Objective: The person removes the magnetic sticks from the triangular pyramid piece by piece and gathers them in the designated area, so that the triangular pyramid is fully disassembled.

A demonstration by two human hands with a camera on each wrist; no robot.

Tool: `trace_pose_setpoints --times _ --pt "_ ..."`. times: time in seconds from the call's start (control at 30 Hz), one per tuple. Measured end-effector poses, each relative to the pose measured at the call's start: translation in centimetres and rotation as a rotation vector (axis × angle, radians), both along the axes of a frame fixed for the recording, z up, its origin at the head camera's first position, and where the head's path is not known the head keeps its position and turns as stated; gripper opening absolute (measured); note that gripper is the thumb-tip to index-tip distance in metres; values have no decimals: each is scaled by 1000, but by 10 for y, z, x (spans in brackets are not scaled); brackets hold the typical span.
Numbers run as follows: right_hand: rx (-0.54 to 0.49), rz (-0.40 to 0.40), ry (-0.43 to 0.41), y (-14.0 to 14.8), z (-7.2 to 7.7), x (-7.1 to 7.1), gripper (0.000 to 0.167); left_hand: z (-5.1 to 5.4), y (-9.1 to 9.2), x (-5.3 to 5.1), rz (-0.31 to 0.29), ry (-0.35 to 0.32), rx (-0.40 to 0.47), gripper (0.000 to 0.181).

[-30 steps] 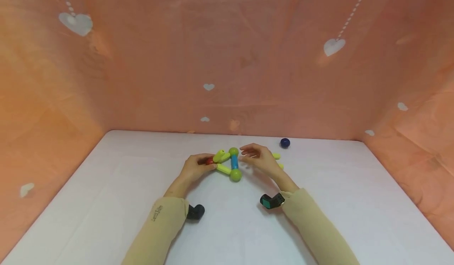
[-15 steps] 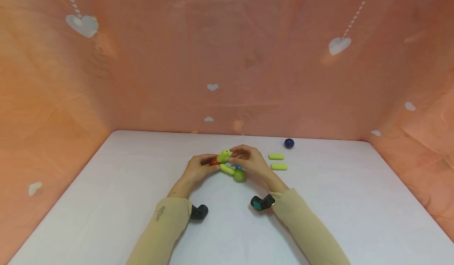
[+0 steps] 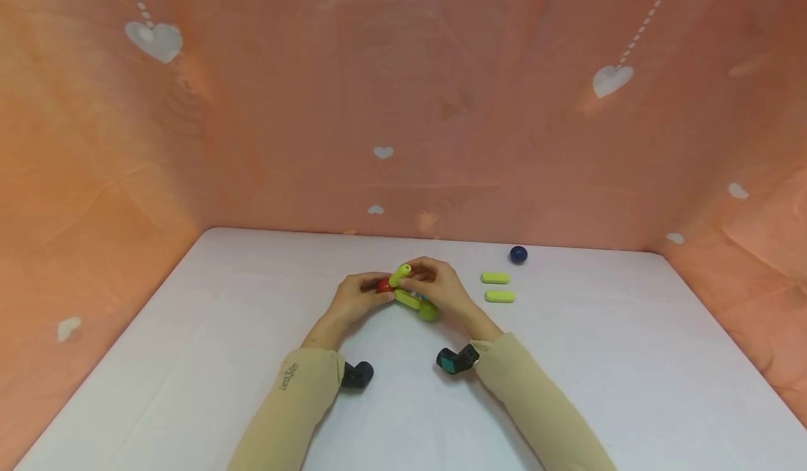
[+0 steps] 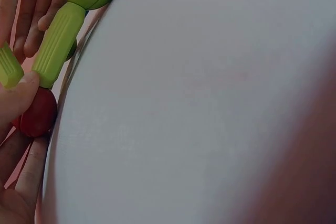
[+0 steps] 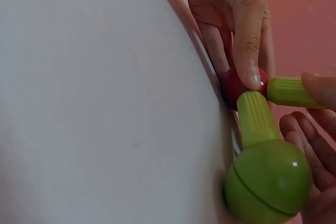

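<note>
Apparently seating a raised lime rod (image 3: 398, 277) on the red ball (image 3: 383, 286), pinching that ball with the left hand (image 3: 353, 298) and grasping the rod in the right hand (image 3: 443, 290). Probably needing firm pressing next while steadying the ball. With the right hand, no longer hovering apart to the red ball's right as a second ago, but gripping just above it. Leaving two loose rods (image 3: 500, 296) lying well to its right.

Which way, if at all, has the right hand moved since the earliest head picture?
Yes. Judged against the dark blue ball, the right hand has shifted left, inward toward the left hand.
</note>
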State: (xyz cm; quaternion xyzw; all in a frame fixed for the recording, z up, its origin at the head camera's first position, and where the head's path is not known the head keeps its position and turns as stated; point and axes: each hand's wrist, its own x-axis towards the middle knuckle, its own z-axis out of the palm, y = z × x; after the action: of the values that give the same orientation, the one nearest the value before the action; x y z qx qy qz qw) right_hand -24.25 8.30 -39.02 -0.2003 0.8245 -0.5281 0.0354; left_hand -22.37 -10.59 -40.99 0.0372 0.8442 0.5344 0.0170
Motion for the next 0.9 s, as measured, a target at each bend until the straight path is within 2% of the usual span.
trace_pose_setpoints --times 0.2,0.47,0.6,0.7,0.9 --pt "-18 -19 23 -3 -4 -1 30 2 0 0 8 -12 -4 40" --pt "-96 -26 -14 -6 -10 0 30 2 2 1 12 -19 -22 40" --pt "-126 -21 -6 -6 -13 0 31 2 2 0 13 -21 -21 39" --pt "-144 -25 -15 -7 -7 4 30 2 2 0 11 -21 -21 39" --pt "-188 -36 -35 -6 -12 3 30 2 2 0 10 -23 -26 39"
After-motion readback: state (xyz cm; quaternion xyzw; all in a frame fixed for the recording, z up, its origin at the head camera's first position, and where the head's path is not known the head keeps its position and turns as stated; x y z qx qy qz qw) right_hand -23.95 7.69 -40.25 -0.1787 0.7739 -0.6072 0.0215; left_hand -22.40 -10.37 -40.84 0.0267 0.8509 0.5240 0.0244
